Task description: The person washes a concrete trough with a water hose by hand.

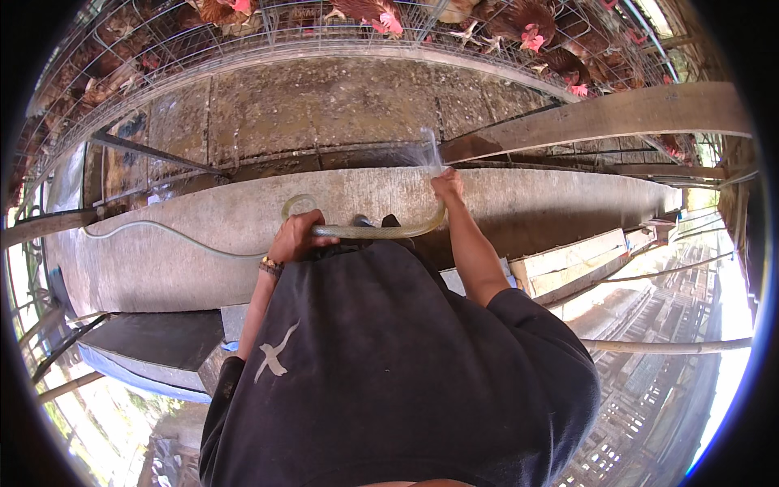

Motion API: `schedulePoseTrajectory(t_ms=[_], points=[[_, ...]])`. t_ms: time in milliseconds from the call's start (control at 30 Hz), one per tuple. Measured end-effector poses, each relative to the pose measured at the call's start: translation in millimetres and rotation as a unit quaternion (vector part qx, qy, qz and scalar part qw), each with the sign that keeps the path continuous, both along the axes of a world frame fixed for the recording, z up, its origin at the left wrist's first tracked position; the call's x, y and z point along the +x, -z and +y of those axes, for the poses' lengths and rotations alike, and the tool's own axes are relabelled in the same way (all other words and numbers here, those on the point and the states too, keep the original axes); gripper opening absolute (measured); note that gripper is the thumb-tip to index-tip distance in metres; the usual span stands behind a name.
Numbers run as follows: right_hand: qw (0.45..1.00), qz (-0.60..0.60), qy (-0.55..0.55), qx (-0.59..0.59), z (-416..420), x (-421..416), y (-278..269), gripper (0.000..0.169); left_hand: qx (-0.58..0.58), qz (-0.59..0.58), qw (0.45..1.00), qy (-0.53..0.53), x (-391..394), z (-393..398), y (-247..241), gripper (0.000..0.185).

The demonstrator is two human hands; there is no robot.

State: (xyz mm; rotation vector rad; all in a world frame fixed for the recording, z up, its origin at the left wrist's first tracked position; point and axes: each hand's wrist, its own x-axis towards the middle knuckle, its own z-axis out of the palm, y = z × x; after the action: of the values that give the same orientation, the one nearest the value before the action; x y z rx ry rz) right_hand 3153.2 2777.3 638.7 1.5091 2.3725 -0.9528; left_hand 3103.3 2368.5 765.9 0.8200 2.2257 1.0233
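Note:
My right hand (pixel 449 184) grips the outlet end of a braided plastic hose (pixel 383 232), over the far edge of the concrete walkway (pixel 182 268). Water (pixel 433 146) sprays from that end toward the dirty, wet floor (pixel 365 103) under the cages. Close to my waist, my left hand (pixel 298 236) is closed around the hose further back. Behind that hand the hose makes a small loop, then trails left along the walkway to its far end. A bracelet or watch (pixel 271 266) circles my left wrist.
Wire cages (pixel 292 27) holding several brown hens (pixel 523 27) run across the top. A wooden beam (pixel 608 122) slants in from the right, and a dark metal brace (pixel 158 152) crosses at left. Behind me stand a dark-topped box (pixel 158 344) and wooden troughs (pixel 572 265).

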Motion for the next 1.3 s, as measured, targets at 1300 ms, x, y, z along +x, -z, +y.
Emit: schedulePoseTrajectory(t_ms=[1300], points=[[0.989,0.079,-0.078,-0.102,-37.7,-14.6,12.4,0.018,0.032,0.04,0.998,-0.042,1.1,-16.2,5.2,0.049]])
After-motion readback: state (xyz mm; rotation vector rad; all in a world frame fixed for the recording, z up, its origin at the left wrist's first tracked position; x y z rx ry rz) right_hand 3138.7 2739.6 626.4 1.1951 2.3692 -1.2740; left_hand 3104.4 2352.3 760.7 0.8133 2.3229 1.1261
